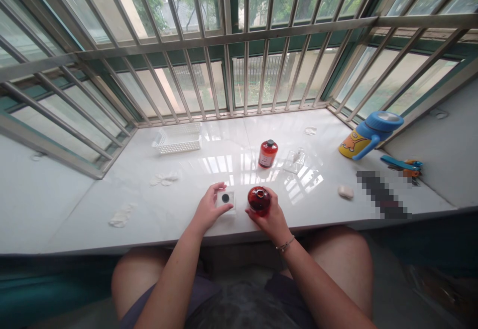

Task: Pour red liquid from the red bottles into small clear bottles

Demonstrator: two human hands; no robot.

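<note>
Red round bottle (259,200) sits on the white sill (231,160) near its front edge, low centre of the view, gripped by the right hand (271,214). Fingers wrap its right and near sides; thumb lies along the left. The hand is clamped on the bottle, which stands upright with its top facing the camera.

Left hand (209,209) at 9 o'clock from the bottle, just beside it. Its fingers are closed around a small clear square case (226,199) with a dark round spot at its middle; thumb on the near edge, fingertips on the far edge. The case lies flat on the sill, a narrow gap between it and the bottle.

At 12 o'clock from the bottle, apart from it: a second red bottle with a black cap (268,153), upright. At 1 o'clock from the round bottle, a crumpled clear plastic wrapper (295,161). At 10 o'clock, further back, a white slotted basket (178,139). White cotton pads (164,178) lie at 9 o'clock beyond the left hand, more (120,216) near the left front edge.

Far right, at 2 o'clock: a blue and yellow torch (368,136) leaning by the window grille (224,45). A small pale lump (345,191) at 3 o'clock; what it is cannot be told. A bracelet (286,245) shows on the right wrist.
</note>
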